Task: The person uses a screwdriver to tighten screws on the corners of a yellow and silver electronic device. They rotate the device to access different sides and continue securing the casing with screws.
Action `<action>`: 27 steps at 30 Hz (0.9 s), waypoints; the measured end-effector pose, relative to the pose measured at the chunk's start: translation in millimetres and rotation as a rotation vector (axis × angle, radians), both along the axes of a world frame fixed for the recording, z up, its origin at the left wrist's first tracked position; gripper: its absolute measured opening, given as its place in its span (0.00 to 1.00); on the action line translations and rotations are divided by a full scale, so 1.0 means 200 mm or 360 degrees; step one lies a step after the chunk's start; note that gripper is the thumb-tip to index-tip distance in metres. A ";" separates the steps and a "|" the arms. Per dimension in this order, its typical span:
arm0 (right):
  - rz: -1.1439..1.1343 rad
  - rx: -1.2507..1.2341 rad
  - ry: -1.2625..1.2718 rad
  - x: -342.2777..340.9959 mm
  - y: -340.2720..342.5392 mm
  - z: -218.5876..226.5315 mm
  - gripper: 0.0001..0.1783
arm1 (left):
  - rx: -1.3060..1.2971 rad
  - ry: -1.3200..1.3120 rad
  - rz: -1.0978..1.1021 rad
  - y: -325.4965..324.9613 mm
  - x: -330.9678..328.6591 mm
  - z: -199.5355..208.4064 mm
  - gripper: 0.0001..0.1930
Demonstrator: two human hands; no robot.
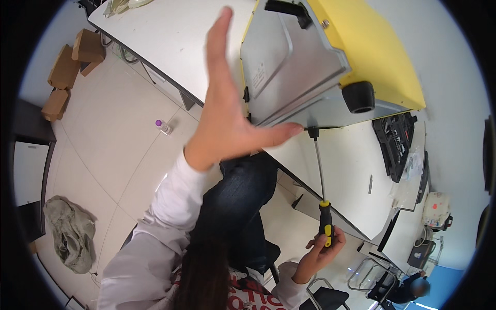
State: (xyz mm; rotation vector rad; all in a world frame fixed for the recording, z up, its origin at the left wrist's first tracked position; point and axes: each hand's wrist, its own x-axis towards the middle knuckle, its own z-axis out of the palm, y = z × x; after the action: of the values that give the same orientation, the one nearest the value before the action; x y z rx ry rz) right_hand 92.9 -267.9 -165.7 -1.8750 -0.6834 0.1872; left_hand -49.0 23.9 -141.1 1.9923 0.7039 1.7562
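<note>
A large yellow case with a grey metal underside [305, 77] stands tipped on the white table, black rubber feet [358, 97] at its corners. My right hand [319, 256] is closed around the black and yellow handle of a long screwdriver [321, 175]. The screwdriver's shaft points up to a small black foot [313, 132] on the case's lower edge; its tip is hidden there. My left hand [227, 113] is held up beside the underside, thumb and a finger stretched wide apart with nothing between them. Whether it touches the metal I cannot tell.
A black tool case [393, 142] lies open on the white table [341, 181], near a small dark rod [370, 184]. Cardboard boxes [64, 67], a purple-capped bottle [164, 127] and a beige cloth heap [68, 235] are on the floor. A person [411, 289] is at the far right.
</note>
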 end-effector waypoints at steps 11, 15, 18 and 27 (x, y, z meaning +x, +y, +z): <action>0.0073 -0.0169 -0.0122 -0.04 0.00 0.05 0.23 | -0.0701 -0.0195 -0.0513 0.26 -0.02 -0.04 0.49; 0.0044 -0.0129 0.0016 -0.03 0.00 0.05 0.23 | -0.0797 -0.0261 -0.0730 0.46 -0.01 -0.03 0.52; 0.0090 -0.0184 -0.0142 -0.05 0.03 0.04 0.23 | -0.0785 0.0044 -0.0626 0.48 0.01 -0.09 0.44; 0.0100 -0.0223 -0.0041 -0.02 0.04 0.07 0.20 | -0.1000 0.0134 -0.0583 0.37 -0.09 0.01 0.39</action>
State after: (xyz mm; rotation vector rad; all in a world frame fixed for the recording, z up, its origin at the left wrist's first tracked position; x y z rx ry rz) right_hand 89.4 -259.7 -151.3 -1.9933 -0.7643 0.2577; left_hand -66.6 98.3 -140.1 1.6295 0.7433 1.0714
